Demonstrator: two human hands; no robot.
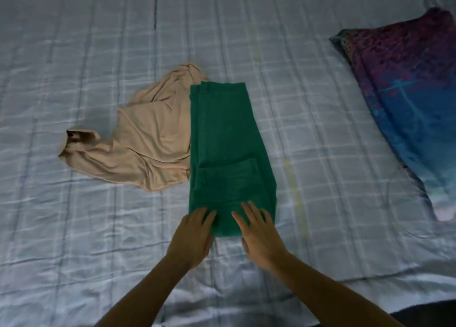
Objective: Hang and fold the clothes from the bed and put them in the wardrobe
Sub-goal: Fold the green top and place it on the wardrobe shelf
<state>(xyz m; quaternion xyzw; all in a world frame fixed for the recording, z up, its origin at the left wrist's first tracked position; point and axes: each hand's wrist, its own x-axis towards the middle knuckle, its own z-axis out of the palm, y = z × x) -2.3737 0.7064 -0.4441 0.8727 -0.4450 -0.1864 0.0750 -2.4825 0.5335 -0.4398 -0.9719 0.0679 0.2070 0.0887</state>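
Green trousers (227, 144) lie folded lengthwise on the bed, waist end nearest me, a back pocket facing up. My left hand (193, 237) rests flat on the near left corner of the trousers, fingers spread. My right hand (259, 233) lies flat on the near right corner, fingers apart too. Neither hand grips the cloth. A crumpled beige garment (138, 139) lies just left of the trousers, touching their left edge.
The bed (320, 119) is covered with a pale blue checked sheet. A purple and blue patterned pillow (409, 99) lies at the right. A dark strip shows at the bottom right corner.
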